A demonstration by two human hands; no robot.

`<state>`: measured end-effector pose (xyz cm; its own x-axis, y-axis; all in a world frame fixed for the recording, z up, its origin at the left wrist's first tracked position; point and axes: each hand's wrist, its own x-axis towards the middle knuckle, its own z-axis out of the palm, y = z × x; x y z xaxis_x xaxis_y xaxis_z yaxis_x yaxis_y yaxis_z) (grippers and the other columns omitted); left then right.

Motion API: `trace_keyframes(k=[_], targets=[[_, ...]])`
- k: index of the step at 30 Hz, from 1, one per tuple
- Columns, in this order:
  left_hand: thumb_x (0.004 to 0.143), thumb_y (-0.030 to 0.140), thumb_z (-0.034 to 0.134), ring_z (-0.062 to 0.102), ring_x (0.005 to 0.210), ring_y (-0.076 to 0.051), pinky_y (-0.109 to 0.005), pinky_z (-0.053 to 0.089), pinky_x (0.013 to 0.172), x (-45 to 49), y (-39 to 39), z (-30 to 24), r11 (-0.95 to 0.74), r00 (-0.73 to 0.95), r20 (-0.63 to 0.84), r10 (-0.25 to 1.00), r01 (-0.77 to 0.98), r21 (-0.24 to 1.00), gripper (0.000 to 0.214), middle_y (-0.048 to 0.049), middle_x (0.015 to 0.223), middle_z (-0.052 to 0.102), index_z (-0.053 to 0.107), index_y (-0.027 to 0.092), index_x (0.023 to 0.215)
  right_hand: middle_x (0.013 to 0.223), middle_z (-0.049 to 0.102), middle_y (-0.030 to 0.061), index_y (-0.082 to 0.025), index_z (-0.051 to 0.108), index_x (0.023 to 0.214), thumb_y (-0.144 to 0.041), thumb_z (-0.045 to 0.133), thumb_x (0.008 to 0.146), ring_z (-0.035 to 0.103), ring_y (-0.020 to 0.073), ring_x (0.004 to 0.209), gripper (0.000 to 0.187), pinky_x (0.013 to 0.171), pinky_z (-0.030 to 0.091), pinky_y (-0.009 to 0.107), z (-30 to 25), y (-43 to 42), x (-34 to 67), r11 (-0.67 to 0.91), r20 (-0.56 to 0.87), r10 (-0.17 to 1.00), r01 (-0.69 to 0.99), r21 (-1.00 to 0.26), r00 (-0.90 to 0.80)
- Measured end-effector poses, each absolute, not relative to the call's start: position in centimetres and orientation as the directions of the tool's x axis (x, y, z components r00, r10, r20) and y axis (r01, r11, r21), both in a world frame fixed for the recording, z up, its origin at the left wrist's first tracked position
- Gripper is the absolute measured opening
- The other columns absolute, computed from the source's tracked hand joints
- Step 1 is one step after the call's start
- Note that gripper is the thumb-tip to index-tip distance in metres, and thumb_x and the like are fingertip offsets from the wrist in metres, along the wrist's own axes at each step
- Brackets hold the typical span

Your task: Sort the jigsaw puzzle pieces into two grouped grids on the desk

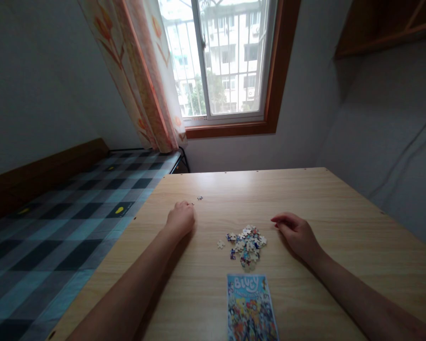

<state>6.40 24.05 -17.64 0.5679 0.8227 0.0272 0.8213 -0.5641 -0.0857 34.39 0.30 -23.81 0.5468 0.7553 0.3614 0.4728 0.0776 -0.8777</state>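
Observation:
My left hand (181,219) rests at the left of the table with its fingers curled closed. At its fingertips shows a small dark edge of a puzzle piece, mostly hidden by the hand. Just beyond lies one loose puzzle piece (199,198). To the right of the pile, my right hand (294,233) hovers low or rests, thumb and fingers pressed together; whether anything is between them is too small to see. Between the hands is a loose pile of jigsaw pieces (247,242), some with pale backs up, some with coloured faces. A single pale jigsaw piece (220,244) sits left of it.
A blue picture card (251,308) reading "Bluey" lies on the wooden table (341,284), nearest me. A bed with a checked cover (74,222) adjoins the table's left side. Behind are a curtain (142,71) and a window (230,61); a shelf (386,45) hangs upper right.

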Motion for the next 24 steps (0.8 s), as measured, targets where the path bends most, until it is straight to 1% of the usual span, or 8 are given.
trace_keyframes(k=[3,7,12,15,17,20,22,24], targets=[[0.093,0.017,0.043,0.057,0.112,-0.031,-0.039,0.049,0.09,6.8,25.8,-17.6,-0.519,0.521,0.068,0.851,0.853,-0.05,0.035,-0.0194,0.118,0.066,0.073,0.013,0.109,0.087,0.074,0.0071,-0.019,0.076,0.085,-0.029,0.06,0.08,0.069,0.0211,0.079,0.02,0.075,0.055,0.034,-23.9,0.3,34.5,0.067,0.348,0.758,0.465,-0.883,0.552],[0.095,0.026,0.041,0.057,0.112,-0.03,-0.039,0.048,0.091,6.9,25.7,-18.2,-0.469,0.464,0.228,0.856,0.883,-0.034,0.038,-0.0178,0.119,0.067,0.073,0.014,0.113,0.085,0.073,0.0066,-0.019,0.076,0.084,-0.031,0.061,0.079,0.068,0.0204,0.077,0.02,0.075,0.055,0.033,-23.7,0.2,34.6,0.057,0.331,0.752,0.444,-0.894,0.57],[0.095,0.029,0.043,0.062,0.104,-0.028,-0.035,0.05,0.084,6.6,25.0,-17.8,-0.486,0.492,0.197,0.848,0.87,-0.082,0.035,-0.015,0.108,0.072,0.075,0.016,0.097,0.083,0.073,0.0058,-0.019,0.076,0.084,-0.031,0.06,0.08,0.067,0.0195,0.076,0.021,0.074,0.055,0.032,-23.5,0.4,34.7,0.051,0.307,0.77,0.426,-0.903,0.559],[0.095,0.029,0.045,0.066,0.094,-0.027,-0.035,0.05,0.079,7.1,24.5,-17.5,-0.51,0.517,0.163,0.84,0.856,-0.086,0.033,-0.0145,0.101,0.074,0.075,0.016,0.092,0.087,0.073,0.0056,-0.019,0.076,0.087,-0.028,0.057,0.083,0.067,0.0195,0.081,0.021,0.077,0.053,0.032,-23.4,0.3,34.7,0.042,0.318,0.799,0.481,-0.876,0.51],[0.095,0.03,0.048,0.066,0.096,-0.027,-0.035,0.051,0.082,7.7,23.9,-17.7,-0.604,0.601,0.186,0.778,0.796,-0.046,0.031,-0.0132,0.103,0.074,0.075,0.017,0.093,0.09,0.073,0.0057,-0.02,0.076,0.088,-0.025,0.056,0.084,0.066,0.0191,0.082,0.021,0.074,0.052,0.031,-23.2,0.2,34.5,0.049,0.343,0.823,0.546,-0.836,0.452],[0.095,0.03,0.05,0.063,0.104,-0.025,-0.036,0.049,0.093,8.6,23.1,-18.5,-0.82,0.788,0.247,0.564,0.571,0.049,0.028,-0.0097,0.109,0.074,0.075,0.02,0.102,0.097,0.072,0.0067,-0.02,0.076,0.092,-0.019,0.054,0.085,0.065,0.0187,0.086,0.023,0.073,0.05,0.03,-22.8,0.0,34.0,0.094,0.392,0.852,0.634,-0.768,0.348],[0.095,0.029,0.052,0.063,0.103,-0.023,-0.036,0.049,0.095,9.0,22.7,-19.0,-0.906,0.865,0.271,0.423,0.412,0.101,0.027,-0.0081,0.107,0.074,0.075,0.02,0.103,0.101,0.072,0.0078,-0.02,0.076,0.094,-0.016,0.053,0.086,0.065,0.0193,0.092,0.025,0.079,0.052,0.031,-22.6,-0.1,33.7,0.125,0.415,0.864,0.675,-0.727,0.287],[0.094,0.028,0.053,0.064,0.098,-0.022,-0.035,0.05,0.092,9.1,22.6,-19.3,-0.934,0.891,0.284,0.355,0.327,0.143,0.025,-0.0074,0.102,0.074,0.076,0.02,0.098,0.105,0.071,0.0087,-0.02,0.077,0.098,-0.014,0.052,0.086,0.065,0.0205,0.1,0.028,0.089,0.052,0.035,-22.5,-0.2,33.5,0.134,0.426,0.871,0.718,-0.683,0.243]])
